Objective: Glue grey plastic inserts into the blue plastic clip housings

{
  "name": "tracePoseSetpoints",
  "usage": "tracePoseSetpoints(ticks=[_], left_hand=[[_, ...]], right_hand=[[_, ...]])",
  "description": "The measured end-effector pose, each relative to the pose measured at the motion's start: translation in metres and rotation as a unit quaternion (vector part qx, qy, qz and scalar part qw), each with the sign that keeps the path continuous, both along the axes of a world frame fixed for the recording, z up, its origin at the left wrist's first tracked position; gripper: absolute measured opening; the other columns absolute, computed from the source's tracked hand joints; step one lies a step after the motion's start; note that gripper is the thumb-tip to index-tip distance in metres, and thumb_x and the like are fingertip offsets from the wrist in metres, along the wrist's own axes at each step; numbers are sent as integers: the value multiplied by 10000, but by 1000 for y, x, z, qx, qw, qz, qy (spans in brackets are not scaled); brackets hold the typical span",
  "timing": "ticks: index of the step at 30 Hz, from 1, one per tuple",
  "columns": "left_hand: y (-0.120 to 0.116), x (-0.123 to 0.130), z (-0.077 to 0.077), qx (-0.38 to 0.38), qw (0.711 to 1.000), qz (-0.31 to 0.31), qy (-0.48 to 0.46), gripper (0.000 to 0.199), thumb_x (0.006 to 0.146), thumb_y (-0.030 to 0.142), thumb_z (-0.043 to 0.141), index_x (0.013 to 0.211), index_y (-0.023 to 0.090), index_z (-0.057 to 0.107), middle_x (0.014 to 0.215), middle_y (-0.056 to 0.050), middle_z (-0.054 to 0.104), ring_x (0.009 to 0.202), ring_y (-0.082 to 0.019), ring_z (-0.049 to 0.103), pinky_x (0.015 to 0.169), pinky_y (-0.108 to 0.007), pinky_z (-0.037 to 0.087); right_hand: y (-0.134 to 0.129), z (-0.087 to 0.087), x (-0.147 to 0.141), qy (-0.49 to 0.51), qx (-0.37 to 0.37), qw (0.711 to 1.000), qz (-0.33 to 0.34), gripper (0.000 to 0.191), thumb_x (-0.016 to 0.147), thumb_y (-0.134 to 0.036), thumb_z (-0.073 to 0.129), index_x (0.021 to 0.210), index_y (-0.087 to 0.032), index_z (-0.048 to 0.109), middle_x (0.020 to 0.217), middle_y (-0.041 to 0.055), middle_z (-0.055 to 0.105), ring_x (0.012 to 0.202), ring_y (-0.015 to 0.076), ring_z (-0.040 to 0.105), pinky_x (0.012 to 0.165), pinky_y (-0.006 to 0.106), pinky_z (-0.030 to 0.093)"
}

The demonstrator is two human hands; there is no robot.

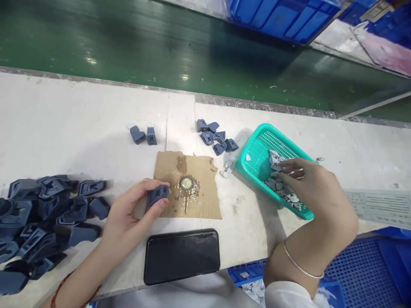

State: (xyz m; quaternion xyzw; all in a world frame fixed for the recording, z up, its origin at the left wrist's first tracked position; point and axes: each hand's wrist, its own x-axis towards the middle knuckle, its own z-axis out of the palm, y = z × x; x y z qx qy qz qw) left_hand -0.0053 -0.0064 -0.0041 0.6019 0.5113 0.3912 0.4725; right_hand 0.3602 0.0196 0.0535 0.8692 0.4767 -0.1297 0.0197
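Note:
A dark blue-grey plastic part (158, 195) is pinched between the thumb and fingers of my left hand (131, 214), over the left edge of a brown cardboard piece (205, 201). On the cardboard sits a small round container (186, 183) with wet splashes around it. My right hand (308, 184) reaches into a green basket (257, 182), its fingers closed at a heap of small pale grey pieces (281, 186); what they hold, if anything, is hidden.
Many blue-grey parts (48, 214) are piled at the left; several more (212, 137) lie behind the cardboard, two (150, 135) further left. A black phone (182, 256) lies near the front edge. Blue crates (282, 19) stand beyond the green belt (128, 51); others are below right.

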Motion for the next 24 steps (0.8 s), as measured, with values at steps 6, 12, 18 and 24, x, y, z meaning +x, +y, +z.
tracePoseSetpoints(ticks=[6, 12, 18, 24], left_hand=[[0, -1, 2, 16, 1000, -17, 13, 179, 948, 189, 647, 1072, 317, 663, 1032, 62, 738, 925, -95, 695, 860, -166, 538], [0, -3, 3, 28, 998, -44, 36, 171, 955, 171, 626, 1067, 295, 661, 1009, 47, 731, 931, -93, 694, 834, -159, 536], [0, -1, 3, 40, 997, -51, 43, 164, 959, 180, 624, 1078, 292, 645, 1021, 50, 728, 946, -90, 691, 834, -162, 528], [-1, -1, 5, 36, 997, -51, 40, 165, 961, 170, 618, 1069, 293, 643, 1016, 61, 722, 951, -75, 687, 847, -143, 523]], right_hand=[[9, -10, 0, -7, 3, 1000, 13, 282, 845, -200, 637, 1072, -142, 795, 1025, 131, 772, 927, 284, 712, 814, 391, 518], [12, -16, -3, -18, -15, 1000, 20, 308, 855, -135, 595, 1086, -115, 798, 930, 128, 784, 893, 290, 719, 770, 373, 508], [9, -15, 3, -17, -28, 999, 29, 378, 834, -92, 520, 1095, -143, 790, 916, 116, 781, 850, 294, 711, 745, 383, 495], [8, -17, 8, 13, -4, 999, 46, 174, 777, -216, 579, 806, -174, 744, 879, 122, 753, 784, 295, 679, 721, 419, 483]])
